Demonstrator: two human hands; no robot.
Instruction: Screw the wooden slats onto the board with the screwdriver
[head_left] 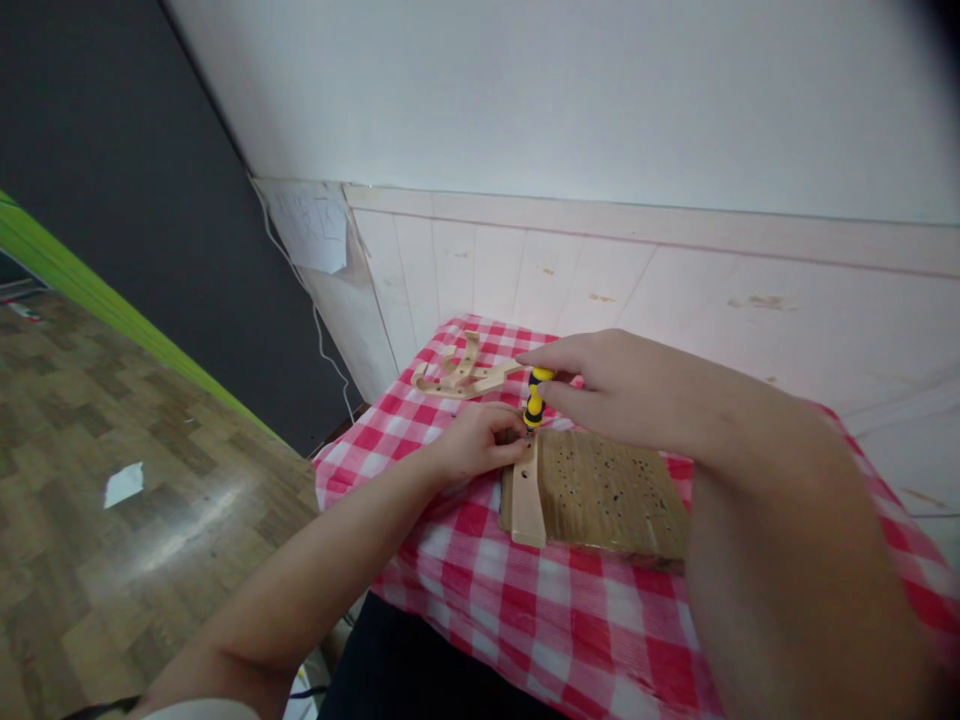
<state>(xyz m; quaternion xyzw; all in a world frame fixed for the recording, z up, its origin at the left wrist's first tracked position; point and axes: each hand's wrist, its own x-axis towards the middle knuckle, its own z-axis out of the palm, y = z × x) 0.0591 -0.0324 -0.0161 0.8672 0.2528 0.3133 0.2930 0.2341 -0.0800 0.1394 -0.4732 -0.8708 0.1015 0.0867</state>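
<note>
In my right hand point(600, 385) is a short yellow-and-black screwdriver point(535, 398), held upright with its tip pointing down. Beneath the tip lies a pale wooden hook piece point(528, 500) with a dark hole, along the left edge of a brown wooden board point(607, 490) dotted with many small holes. My left hand point(484, 440) is closed at the far end of that piece, its fingertips beside the screwdriver tip. Whether a screw sits between those fingertips is too small to tell.
More pale curved wooden hooks point(469, 375) lie at the far left of the table under a red-and-white checked cloth point(465, 560). Behind the table stands a white panelled wall point(495, 260). A white cable point(321, 335) runs down the wall, and a paper scrap point(124, 484) lies on the floor.
</note>
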